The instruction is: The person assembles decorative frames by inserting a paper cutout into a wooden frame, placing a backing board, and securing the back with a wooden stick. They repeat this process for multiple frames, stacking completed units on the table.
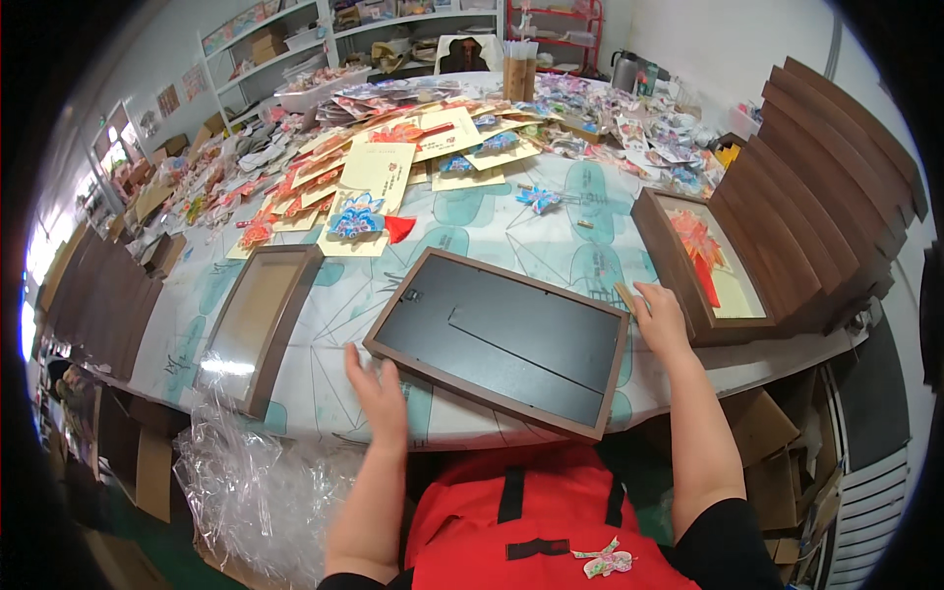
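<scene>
A brown picture frame (497,339) lies face down on the table in front of me, its black backing board with a folding stand turned upward. My left hand (379,393) is beside the frame's near left corner, fingers apart, holding nothing. At the far right corner, my right hand (659,317) pinches a small tan strip (625,297); its exact kind is too small to tell. To the left lies another frame (258,324) with a clear front and a plain beige inside.
Stacked brown frames (806,197) stand at the right, the nearest showing a red flower ornament (693,241). Cream cards (374,182) with paper flowers and tassels pile up beyond. A blue flower ornament (538,199) lies alone. Crumpled clear plastic (265,492) hangs below the table's left edge.
</scene>
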{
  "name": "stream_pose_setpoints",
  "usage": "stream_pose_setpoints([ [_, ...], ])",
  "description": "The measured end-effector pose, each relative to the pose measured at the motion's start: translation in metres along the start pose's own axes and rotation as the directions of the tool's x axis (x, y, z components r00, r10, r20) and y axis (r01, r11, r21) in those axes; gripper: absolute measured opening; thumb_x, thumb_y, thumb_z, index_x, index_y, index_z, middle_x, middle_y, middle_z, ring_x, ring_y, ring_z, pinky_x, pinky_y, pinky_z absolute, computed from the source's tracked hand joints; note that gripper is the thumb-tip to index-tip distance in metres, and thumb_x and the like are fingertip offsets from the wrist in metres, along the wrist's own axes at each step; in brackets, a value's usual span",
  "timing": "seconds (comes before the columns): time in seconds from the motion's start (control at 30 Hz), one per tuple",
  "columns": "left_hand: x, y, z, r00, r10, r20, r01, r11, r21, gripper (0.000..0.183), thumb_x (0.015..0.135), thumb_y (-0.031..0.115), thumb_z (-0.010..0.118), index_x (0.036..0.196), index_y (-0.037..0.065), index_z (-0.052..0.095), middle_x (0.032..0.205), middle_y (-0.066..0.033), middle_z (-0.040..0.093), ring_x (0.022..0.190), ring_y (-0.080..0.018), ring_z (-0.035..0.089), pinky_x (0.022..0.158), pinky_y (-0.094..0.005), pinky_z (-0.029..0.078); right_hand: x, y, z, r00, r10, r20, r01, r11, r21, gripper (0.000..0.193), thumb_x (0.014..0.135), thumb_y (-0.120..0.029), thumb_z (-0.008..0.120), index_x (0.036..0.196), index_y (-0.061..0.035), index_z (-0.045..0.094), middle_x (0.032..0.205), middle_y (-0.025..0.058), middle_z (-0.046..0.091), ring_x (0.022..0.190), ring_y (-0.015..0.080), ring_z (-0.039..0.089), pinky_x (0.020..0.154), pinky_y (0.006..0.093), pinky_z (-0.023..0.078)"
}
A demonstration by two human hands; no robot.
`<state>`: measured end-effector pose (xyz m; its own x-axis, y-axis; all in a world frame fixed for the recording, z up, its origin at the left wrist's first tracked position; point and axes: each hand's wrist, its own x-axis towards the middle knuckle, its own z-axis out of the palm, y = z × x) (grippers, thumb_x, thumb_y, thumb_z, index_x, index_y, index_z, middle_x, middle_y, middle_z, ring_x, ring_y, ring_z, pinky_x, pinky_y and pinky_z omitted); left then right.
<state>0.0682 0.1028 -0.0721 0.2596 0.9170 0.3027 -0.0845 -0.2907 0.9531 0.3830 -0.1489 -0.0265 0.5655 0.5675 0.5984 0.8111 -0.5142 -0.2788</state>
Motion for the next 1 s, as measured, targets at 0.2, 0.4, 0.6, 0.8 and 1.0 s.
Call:
stream_pose_setpoints([
  [0.2, -0.084, 0.031, 0.019, 0.909, 0.027, 0.417, 0.072, 0.973, -0.221, 0.066, 0.088, -0.004, 0.039, 0.144, -0.004, 0.005, 0.152, -0.0179, 0.004, 0.141, -0.0281, 0.008, 0.113, -0.0417, 0.013, -0.026, -0.065, -0.017, 0.894, 0.368, 0.255, -0.432, 0.859, 0.274, 0.021, 0.082, -0.017, 0.059, 0.083, 0.002, 0.066, 0.075, 0.0162, 0.065, 0.069, 0.031, 0.062, 0.064, 0.0358, 0.047],
  [0.4, -0.046, 0.032, -0.001, 0.921, -0.074, 0.383, 0.107, 0.992, -0.066, 0.056, 0.084, -0.004, 0.047, 0.137, -0.006, 0.03, 0.15, -0.0235, 0.014, 0.139, -0.03, 0.018, 0.111, -0.0349, 0.018, -0.049, -0.105, -0.025, 0.854, 0.206, 0.478, -0.424, 0.808, 0.408, 0.026, 0.081, -0.021, 0.062, 0.092, 0.002, 0.066, 0.068, 0.0184, 0.063, 0.062, 0.0298, 0.062, 0.059, 0.0351, 0.047],
  [0.6, -0.055, 0.038, -0.011, 0.907, -0.019, 0.421, -0.04, 0.99, 0.132, 0.057, 0.078, -0.008, 0.05, 0.133, -0.004, 0.037, 0.148, -0.0229, 0.023, 0.138, -0.0284, 0.022, 0.111, -0.0354, 0.018, -0.032, -0.131, 0.015, 0.928, 0.068, 0.365, -0.144, 0.972, 0.186, 0.035, 0.083, -0.035, 0.061, 0.086, 0.0, 0.063, 0.068, 0.0208, 0.063, 0.065, 0.0391, 0.061, 0.059, 0.0457, 0.048],
  [0.8, -0.06, 0.031, -0.009, 0.943, -0.01, 0.333, -0.003, 0.999, 0.038, 0.047, 0.082, -0.004, 0.05, 0.128, -0.005, 0.043, 0.141, -0.0264, 0.034, 0.134, -0.0324, 0.032, 0.107, -0.0337, 0.028, -0.027, -0.134, 0.018, 0.929, -0.006, 0.371, -0.008, 0.999, 0.035, 0.031, 0.087, -0.028, 0.057, 0.072, -0.001, 0.056, 0.061, 0.0213, 0.059, 0.059, 0.0399, 0.06, 0.055, 0.0473, 0.047],
  [1.0, -0.06, 0.044, -0.009, 0.941, -0.001, 0.339, -0.051, 0.988, 0.144, 0.044, 0.083, -0.003, 0.048, 0.127, -0.005, 0.044, 0.139, -0.028, 0.036, 0.133, -0.0334, 0.035, 0.106, -0.034, 0.03, -0.028, -0.128, 0.023, 0.928, -0.046, 0.369, 0.011, 0.995, 0.095, 0.027, 0.089, -0.022, 0.053, 0.072, -0.0005, 0.055, 0.06, 0.022, 0.059, 0.059, 0.0404, 0.059, 0.056, 0.0479, 0.048],
])
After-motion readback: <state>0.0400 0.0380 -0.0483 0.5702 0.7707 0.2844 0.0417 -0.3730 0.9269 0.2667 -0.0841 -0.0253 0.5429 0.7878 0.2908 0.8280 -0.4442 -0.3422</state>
